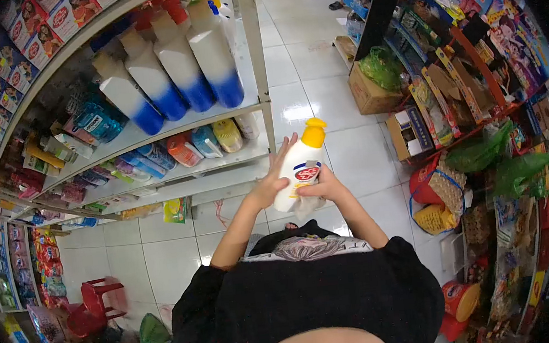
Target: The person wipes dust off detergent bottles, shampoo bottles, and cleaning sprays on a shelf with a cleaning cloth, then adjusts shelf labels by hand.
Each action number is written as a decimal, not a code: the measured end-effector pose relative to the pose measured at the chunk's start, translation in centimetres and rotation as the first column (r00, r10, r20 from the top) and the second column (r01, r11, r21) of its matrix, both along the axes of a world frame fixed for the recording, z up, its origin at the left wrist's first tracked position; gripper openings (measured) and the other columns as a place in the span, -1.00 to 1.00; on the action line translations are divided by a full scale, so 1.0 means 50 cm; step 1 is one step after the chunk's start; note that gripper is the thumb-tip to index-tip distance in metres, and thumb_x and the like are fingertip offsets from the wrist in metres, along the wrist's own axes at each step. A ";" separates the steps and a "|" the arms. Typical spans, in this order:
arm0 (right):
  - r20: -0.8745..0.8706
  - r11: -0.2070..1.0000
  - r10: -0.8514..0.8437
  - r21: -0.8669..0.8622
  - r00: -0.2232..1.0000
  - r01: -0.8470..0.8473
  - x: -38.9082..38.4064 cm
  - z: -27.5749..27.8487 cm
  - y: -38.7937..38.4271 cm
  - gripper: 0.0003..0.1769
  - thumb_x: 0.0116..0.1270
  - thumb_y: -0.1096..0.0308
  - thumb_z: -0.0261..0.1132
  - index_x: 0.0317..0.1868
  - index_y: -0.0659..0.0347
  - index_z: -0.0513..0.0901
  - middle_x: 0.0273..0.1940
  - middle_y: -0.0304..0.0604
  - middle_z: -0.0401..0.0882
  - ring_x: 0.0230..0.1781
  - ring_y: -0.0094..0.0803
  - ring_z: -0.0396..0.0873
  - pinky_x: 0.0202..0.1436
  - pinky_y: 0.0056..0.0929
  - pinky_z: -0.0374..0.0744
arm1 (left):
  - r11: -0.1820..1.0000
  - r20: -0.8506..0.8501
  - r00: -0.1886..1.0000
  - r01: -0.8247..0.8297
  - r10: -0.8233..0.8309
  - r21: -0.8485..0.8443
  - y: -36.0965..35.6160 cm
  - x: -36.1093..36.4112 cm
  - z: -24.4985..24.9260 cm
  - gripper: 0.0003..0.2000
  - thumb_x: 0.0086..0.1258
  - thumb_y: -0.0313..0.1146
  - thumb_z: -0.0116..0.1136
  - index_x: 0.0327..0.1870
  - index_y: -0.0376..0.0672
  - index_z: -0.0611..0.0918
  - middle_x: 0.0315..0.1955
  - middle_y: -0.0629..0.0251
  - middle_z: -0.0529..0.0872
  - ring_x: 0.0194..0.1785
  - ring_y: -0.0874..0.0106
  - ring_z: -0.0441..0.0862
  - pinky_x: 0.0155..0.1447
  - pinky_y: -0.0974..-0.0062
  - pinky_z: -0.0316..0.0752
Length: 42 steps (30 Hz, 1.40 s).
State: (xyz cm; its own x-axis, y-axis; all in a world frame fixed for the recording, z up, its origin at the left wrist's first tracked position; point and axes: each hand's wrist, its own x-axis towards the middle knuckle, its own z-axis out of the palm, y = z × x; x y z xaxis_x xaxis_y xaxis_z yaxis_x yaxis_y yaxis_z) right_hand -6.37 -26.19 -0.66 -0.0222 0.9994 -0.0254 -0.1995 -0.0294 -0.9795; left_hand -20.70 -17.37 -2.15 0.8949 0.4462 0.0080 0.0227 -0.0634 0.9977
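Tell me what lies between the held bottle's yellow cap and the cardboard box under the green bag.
In the head view, only bare tiled floor shows between the yellow cap and the box.

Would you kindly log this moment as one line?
left hand: holding white bottle | right hand: on white bottle, with crumpled whitish material | yellow pump top: on bottle

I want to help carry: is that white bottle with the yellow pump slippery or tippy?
The bottle looks smooth, so it may be slippery. It's taller than wide, with a pump on top, so it could tip if stood and pushed.
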 end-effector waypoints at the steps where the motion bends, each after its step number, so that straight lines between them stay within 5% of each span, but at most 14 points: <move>1: -0.058 0.998 -0.029 0.046 0.998 0.032 0.012 0.000 0.006 -0.56 -0.21 0.42 0.34 -0.23 0.31 0.45 -0.31 -0.19 0.49 -0.27 -0.52 0.43 -0.15 -0.55 0.39 | 0.933 -0.052 0.998 -0.021 0.043 0.360 0.004 0.012 0.033 -0.34 0.04 -0.24 -0.18 0.20 -0.16 -0.09 0.22 0.20 -0.24 0.28 0.28 -0.36 0.20 0.14 -0.52; 6: -0.030 0.727 -0.596 0.406 0.803 0.554 0.103 -0.010 0.094 -0.56 -0.23 0.45 0.36 -0.25 0.33 0.45 -0.33 -0.15 0.49 -0.31 -0.47 0.46 -0.20 -0.50 0.44 | 0.718 -0.029 0.921 -0.284 0.389 0.635 -0.005 -0.030 0.098 -0.36 0.11 -0.21 -0.09 0.18 -0.17 -0.04 0.18 -0.02 -0.12 0.26 0.16 -0.21 0.19 0.08 -0.36; 10: 0.125 0.738 -0.646 0.355 0.753 0.574 0.197 0.068 0.261 -0.65 -0.14 0.40 0.32 -0.32 0.39 0.47 -0.38 -0.13 0.50 -0.48 -0.48 0.47 -0.42 -0.54 0.47 | 0.734 0.029 0.863 -0.445 0.504 0.512 -0.019 -0.123 0.047 -0.44 0.08 -0.23 0.00 0.09 -0.24 0.13 0.05 -0.03 0.18 0.14 0.15 0.11 0.17 0.31 -0.06; 15: 0.217 0.898 -0.393 0.299 0.893 0.323 0.223 0.070 0.463 -0.72 -0.13 0.31 0.31 -0.46 0.36 0.53 -0.50 -0.20 0.50 -0.53 -0.55 0.44 -0.48 -0.61 0.39 | 0.738 -0.172 0.746 -0.544 0.643 0.398 -0.098 -0.234 -0.064 -0.52 0.07 -0.16 -0.01 -0.03 -0.25 0.27 -0.12 -0.02 0.39 -0.02 0.12 0.33 0.07 0.34 0.14; 17: 0.276 0.919 -0.344 0.295 0.898 0.261 0.202 0.080 0.519 -0.74 -0.12 0.30 0.30 -0.47 0.35 0.54 -0.51 -0.20 0.50 -0.53 -0.56 0.43 -0.48 -0.62 0.38 | 0.873 -0.607 0.629 -0.310 0.485 0.377 -0.135 -0.256 -0.061 -0.56 0.07 -0.10 -0.06 -0.09 -0.23 0.31 -0.18 -0.01 0.44 -0.09 0.08 0.38 0.01 0.21 0.19; 19: 0.255 0.891 -0.293 0.421 0.922 0.167 0.184 0.078 0.578 -0.74 -0.11 0.29 0.28 -0.47 0.34 0.54 -0.52 -0.22 0.50 -0.55 -0.55 0.42 -0.49 -0.59 0.38 | 0.853 -0.661 0.539 -0.335 0.522 0.401 -0.157 -0.270 -0.087 -0.57 0.06 -0.10 -0.09 -0.11 -0.21 0.32 -0.19 -0.01 0.45 -0.11 0.08 0.39 0.00 0.16 0.19; 21: 0.471 0.845 -0.358 0.530 0.806 0.066 0.188 0.045 0.658 -0.72 -0.14 0.28 0.25 -0.45 0.35 0.53 -0.54 -0.20 0.49 -0.56 -0.51 0.41 -0.47 -0.55 0.38 | 0.835 -0.706 0.449 -0.346 0.548 0.428 -0.163 -0.281 -0.103 -0.58 0.05 -0.10 -0.12 -0.13 -0.20 0.33 -0.20 0.00 0.45 -0.12 0.08 0.39 -0.02 0.11 0.19; 23: 0.517 0.935 -0.227 0.352 0.826 0.037 0.158 0.081 0.640 -0.70 -0.18 0.29 0.22 -0.46 0.38 0.51 -0.55 -0.13 0.49 -0.56 -0.48 0.42 -0.47 -0.52 0.39 | 0.794 -0.701 0.387 -0.400 0.600 0.458 -0.170 -0.287 -0.114 -0.63 0.02 -0.16 -0.13 -0.19 -0.21 0.35 -0.24 0.02 0.47 -0.13 0.10 0.41 -0.03 0.06 0.18; 25: 0.726 0.931 -0.350 0.340 0.592 0.133 0.115 0.130 0.605 -0.71 -0.21 0.32 0.18 -0.49 0.40 0.49 -0.56 -0.09 0.48 -0.55 -0.46 0.42 -0.47 -0.52 0.39 | 0.758 -0.702 0.329 -0.454 0.632 0.469 -0.173 -0.288 -0.108 -0.65 0.01 -0.17 -0.13 -0.23 -0.22 0.36 -0.25 0.02 0.47 -0.15 0.10 0.41 -0.03 0.08 0.19; 28: 0.762 0.959 -0.247 0.280 0.599 0.040 0.161 0.083 0.661 -0.66 -0.18 0.33 0.20 -0.40 0.42 0.45 -0.50 -0.09 0.48 -0.51 -0.44 0.43 -0.45 -0.52 0.40 | 0.763 -0.711 0.326 -0.452 0.623 0.462 -0.178 -0.313 -0.127 -0.65 0.01 -0.16 -0.12 -0.27 -0.23 0.38 -0.28 0.01 0.49 -0.17 0.09 0.43 -0.05 0.09 0.22; 35: 0.597 0.965 -0.181 0.260 0.782 0.025 0.177 0.074 0.618 -0.54 -0.09 0.41 0.19 -0.12 0.39 0.33 -0.27 -0.09 0.43 -0.38 -0.46 0.42 -0.37 -0.53 0.42 | 0.858 -0.779 0.363 -0.267 0.512 0.439 -0.107 -0.392 -0.135 -0.63 0.02 -0.12 -0.10 -0.25 -0.24 0.37 -0.30 -0.03 0.49 -0.19 0.10 0.44 -0.10 0.11 0.25; 37: 0.404 0.906 -0.229 0.421 0.885 0.042 0.190 0.053 0.602 -0.53 -0.05 0.43 0.18 -0.06 0.32 0.32 -0.20 -0.12 0.40 -0.29 -0.42 0.40 -0.28 -0.51 0.41 | 0.859 -0.762 0.399 -0.272 0.511 0.434 -0.076 -0.425 -0.126 -0.62 0.03 -0.10 -0.08 -0.23 -0.22 0.37 -0.28 0.02 0.49 -0.16 0.12 0.43 -0.06 0.11 0.22; 39: 0.352 0.946 -0.317 0.181 0.881 0.268 0.160 0.097 0.490 -0.58 0.14 0.28 0.03 0.02 0.23 0.30 -0.06 -0.13 0.33 -0.06 -0.39 0.31 -0.07 -0.46 0.29 | 0.850 -0.712 0.468 -0.241 0.524 0.468 -0.046 -0.473 -0.116 -0.61 0.03 -0.10 -0.06 -0.22 -0.20 0.37 -0.25 0.08 0.49 -0.14 0.13 0.42 -0.04 0.10 0.20; 42: 0.117 0.697 -0.717 0.126 0.687 0.706 0.184 0.042 0.381 -0.54 0.16 0.18 -0.04 0.07 0.15 0.25 -0.02 -0.06 0.29 0.02 -0.26 0.25 0.00 -0.30 0.27 | 0.845 -0.701 0.474 -0.245 0.533 0.476 -0.001 -0.563 -0.115 -0.62 0.03 -0.10 -0.05 -0.21 -0.18 0.37 -0.25 0.10 0.49 -0.14 0.14 0.42 -0.04 0.10 0.19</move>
